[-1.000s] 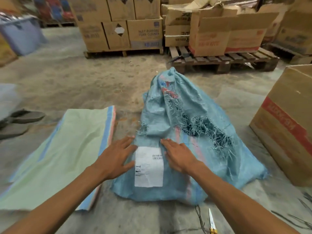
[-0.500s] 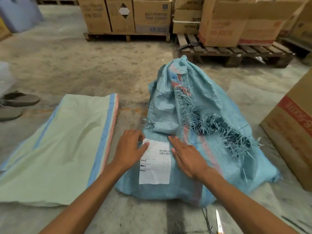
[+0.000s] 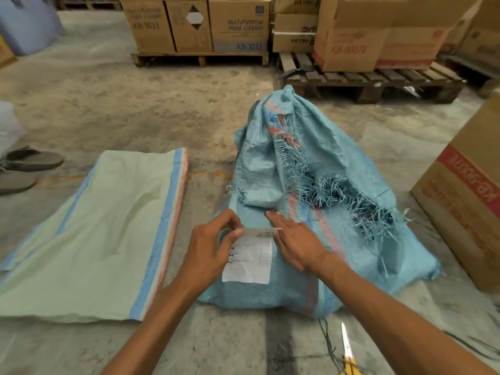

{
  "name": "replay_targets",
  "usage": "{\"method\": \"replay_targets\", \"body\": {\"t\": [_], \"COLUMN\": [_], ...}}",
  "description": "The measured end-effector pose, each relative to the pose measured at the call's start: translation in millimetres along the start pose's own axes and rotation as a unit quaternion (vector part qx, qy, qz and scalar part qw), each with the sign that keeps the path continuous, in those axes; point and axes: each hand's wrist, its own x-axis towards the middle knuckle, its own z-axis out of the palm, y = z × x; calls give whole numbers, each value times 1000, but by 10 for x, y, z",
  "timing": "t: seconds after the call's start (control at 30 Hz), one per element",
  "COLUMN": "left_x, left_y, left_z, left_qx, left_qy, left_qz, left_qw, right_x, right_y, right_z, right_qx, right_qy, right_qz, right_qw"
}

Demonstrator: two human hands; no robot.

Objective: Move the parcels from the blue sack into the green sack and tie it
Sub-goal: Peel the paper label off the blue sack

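Note:
A full blue woven sack (image 3: pixel 335 163) with a frayed, gathered top stands on the concrete floor ahead of me. A white paper label (image 3: pixel 250 259) is stuck on its near side. My left hand (image 3: pixel 209 249) pinches the label's top left corner, which is peeled away from the sack. My right hand (image 3: pixel 296 243) lies flat with spread fingers on the sack, right of the label. An empty green sack (image 3: pixel 89 234) with a blue and red stripe lies flat on the floor to the left. The parcels are hidden inside the blue sack.
Yellow-handled scissors (image 3: pixel 347 350) and a dark cord lie on the floor near my right arm. A large cardboard box (image 3: pixel 465 201) stands at the right. Pallets (image 3: pixel 373 82) with cartons line the back. Someone's grey shoes (image 3: pixel 24 167) are at the left edge.
My left hand went from flat beside the label to pinching its top corner and peeling the top edge up. My right hand stayed pressed on the sack.

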Motion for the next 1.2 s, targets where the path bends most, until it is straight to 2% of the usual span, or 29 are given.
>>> {"method": "replay_targets", "body": {"t": [0.1, 0.33, 0.4, 0.5, 0.57, 0.63, 0.7, 0.77, 0.83, 0.9, 0.93, 0.97, 1.03, 1.2], "left_x": [-144, -351, -344, -123, 65, 195, 221, 222, 221, 215, 208, 208, 208, 316], "left_y": [195, 558, 755, 1101, 1200, 1142, 1010, 853, 712, 617, 576, 540, 459, 315], "left_z": [0, -85, -209, -583, -815, -902, -970, -1034, -1117, -1200, -1235, -1288, -1395, -1751], "left_qx": [-54, -92, -135, -188, -163, -124, -92, -83, -84, -74, -74, -83, -112, -166], "left_qy": [4, 21, 63, 148, 141, 111, 109, 116, 126, 136, 143, 150, 161, 161], "left_qz": [-12, -31, -30, 8, 19, -4, -25, -41, -62, -69, -71, -74, -89, -113], "left_qw": [998, 995, 988, 971, 976, 986, 990, 989, 987, 985, 984, 982, 977, 966], "right_x": [2, 56, 77, 55, 21, -12, -72, -109, -114, -87, -73, -52, -30, 97], "right_y": [5, 24, -2, -57, -112, -166, -319, -528, -818, -1157, -1303, -1439, -1628, -1896], "right_z": [-25, -41, -32, -49, -83, -101, -124, -150, -264, -494, -597, -700, -817, -1046], "right_qx": [3, -15, -35, -7, -31, -68, -85, -25, 158, 431, 517, 549, 532, 462], "right_qy": [-15, -34, -45, -36, -29, 7, 100, 199, 270, 252, 220, 193, 174, 230], "right_qz": [-1, 24, 33, 48, 50, 42, 37, 48, 55, 63, 60, 47, 12, -40], "right_qw": [1000, 999, 998, 998, 998, 997, 991, 978, 948, 864, 825, 812, 828, 856]}}
